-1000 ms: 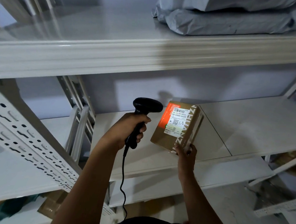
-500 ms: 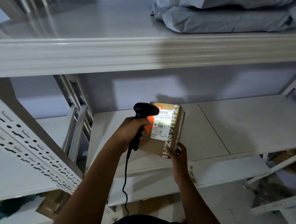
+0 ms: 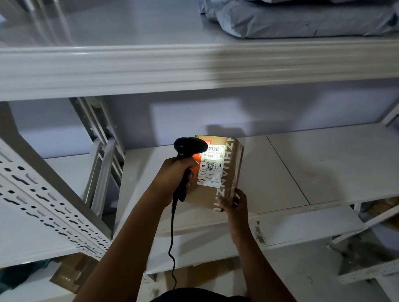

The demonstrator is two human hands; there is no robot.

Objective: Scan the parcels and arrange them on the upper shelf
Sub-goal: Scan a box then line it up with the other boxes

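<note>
A brown cardboard parcel with a white shipping label stands tilted over the middle shelf. My right hand grips its lower right corner from below. My left hand holds a black corded barcode scanner by the handle. The scanner's head overlaps the parcel's upper left corner and its light falls on the label. On the upper shelf, at the far right, lie grey plastic mailer bags.
The upper shelf's thick front rail runs across the view above my hands. A perforated white upright slants at the left. Cardboard and dark items sit below at lower left. The scanner cable hangs down between my arms.
The parcel has shifted left toward the scanner and turned more upright. The scanner's head now overlaps its upper left corner. My left hand has stayed almost in place.
</note>
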